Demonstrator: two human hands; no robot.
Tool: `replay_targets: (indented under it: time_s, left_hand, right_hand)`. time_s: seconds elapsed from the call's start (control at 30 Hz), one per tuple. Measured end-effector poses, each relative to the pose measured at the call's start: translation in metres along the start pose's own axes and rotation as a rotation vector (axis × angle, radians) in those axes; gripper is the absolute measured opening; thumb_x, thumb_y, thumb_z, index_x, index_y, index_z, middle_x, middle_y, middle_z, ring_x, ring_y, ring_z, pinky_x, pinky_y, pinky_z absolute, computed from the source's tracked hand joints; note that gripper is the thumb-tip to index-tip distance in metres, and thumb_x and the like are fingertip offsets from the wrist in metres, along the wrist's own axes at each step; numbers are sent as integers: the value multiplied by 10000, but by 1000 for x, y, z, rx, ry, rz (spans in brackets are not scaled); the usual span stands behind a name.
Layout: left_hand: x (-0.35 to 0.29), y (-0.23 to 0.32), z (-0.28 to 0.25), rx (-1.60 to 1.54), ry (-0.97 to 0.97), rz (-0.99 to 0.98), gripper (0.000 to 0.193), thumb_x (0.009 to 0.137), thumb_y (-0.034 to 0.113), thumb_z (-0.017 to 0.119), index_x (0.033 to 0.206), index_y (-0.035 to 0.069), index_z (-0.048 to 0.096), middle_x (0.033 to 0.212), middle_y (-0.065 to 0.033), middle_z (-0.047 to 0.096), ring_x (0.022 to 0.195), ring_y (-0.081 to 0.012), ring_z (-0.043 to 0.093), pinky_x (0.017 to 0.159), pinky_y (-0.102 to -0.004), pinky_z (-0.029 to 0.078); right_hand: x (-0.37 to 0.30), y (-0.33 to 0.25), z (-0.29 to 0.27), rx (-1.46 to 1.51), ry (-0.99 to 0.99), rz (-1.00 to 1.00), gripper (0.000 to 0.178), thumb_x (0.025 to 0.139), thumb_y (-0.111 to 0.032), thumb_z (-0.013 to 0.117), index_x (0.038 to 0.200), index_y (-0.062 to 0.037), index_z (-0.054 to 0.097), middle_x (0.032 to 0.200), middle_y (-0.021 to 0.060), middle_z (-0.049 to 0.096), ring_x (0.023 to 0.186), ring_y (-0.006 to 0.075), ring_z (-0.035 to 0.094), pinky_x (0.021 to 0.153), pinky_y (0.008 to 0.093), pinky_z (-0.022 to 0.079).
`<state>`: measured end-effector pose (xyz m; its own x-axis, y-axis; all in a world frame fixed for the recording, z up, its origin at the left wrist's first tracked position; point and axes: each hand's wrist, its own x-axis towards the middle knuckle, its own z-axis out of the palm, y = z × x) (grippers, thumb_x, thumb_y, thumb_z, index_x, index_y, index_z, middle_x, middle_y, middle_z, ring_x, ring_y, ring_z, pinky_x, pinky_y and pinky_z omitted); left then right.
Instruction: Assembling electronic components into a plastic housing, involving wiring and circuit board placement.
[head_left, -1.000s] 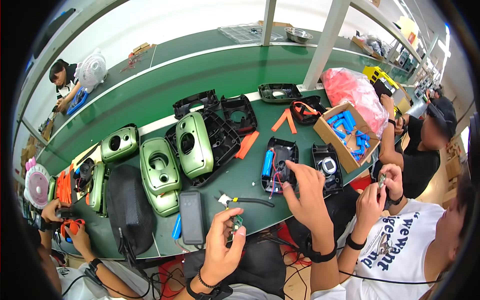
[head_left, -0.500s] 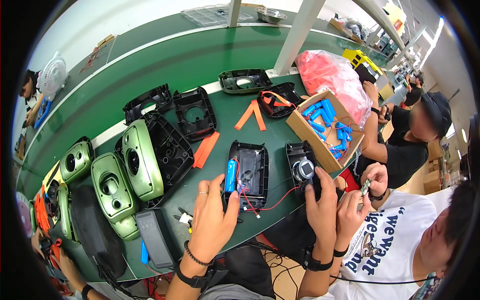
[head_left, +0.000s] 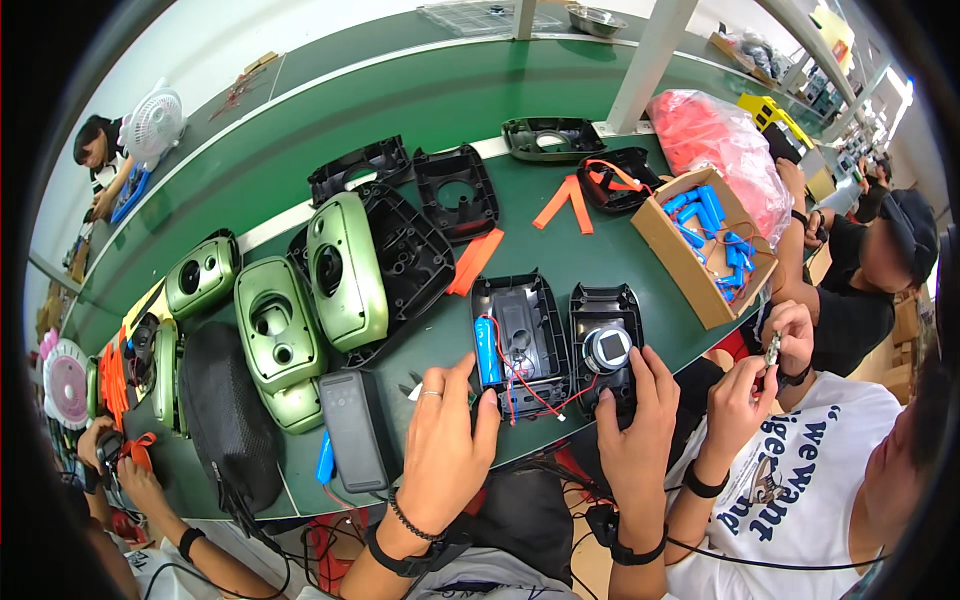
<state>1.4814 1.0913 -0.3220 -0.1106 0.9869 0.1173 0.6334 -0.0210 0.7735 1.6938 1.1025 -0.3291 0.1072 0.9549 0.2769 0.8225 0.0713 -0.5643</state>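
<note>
Head view: the left hand (head_left: 450,425), half curled, sits beside the near left corner of a black housing (head_left: 540,340) containing a blue battery (head_left: 487,350); whether it grips anything cannot be told. The right hand (head_left: 640,420), thumb and fingers parted, spans the near right corner of a second housing (head_left: 605,303), just right, bearing a round silver-rimmed part (head_left: 608,347).

The left hand (head_left: 447,432) wears a slim ring (head_left: 431,392), dark beaded bracelet (head_left: 409,523) and black wristband (head_left: 394,562); the right hand (head_left: 640,430), a black strap (head_left: 632,556).
</note>
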Motion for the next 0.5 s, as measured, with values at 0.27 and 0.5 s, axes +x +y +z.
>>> replay_targets:
  time_s: [0.27, 0.5]
  left_hand:
    - [-8, -14, -29, -7, 11, 6, 416, 1026, 56, 628, 1430, -33, 580, 1044, -198, 574, 919, -374, 610, 848, -445, 516]
    - [-1, -7, -30, -42, 40, -43, 418, 994, 39, 664, 1404, -17, 610, 1053, -185, 591, 909, -328, 616, 821, -425, 522]
  right_hand:
    - [-21, -24, 9, -18, -32, -24, 567, 908, -69, 732, 1439, 63, 586, 1469, 275, 554, 1345, 453, 522, 1150, 514, 419]
    - [22, -18, -27, 40, -44, -119, 401, 913, -69, 730, 1307, -15, 684, 1382, 193, 636, 1269, 383, 591, 1078, 461, 470]
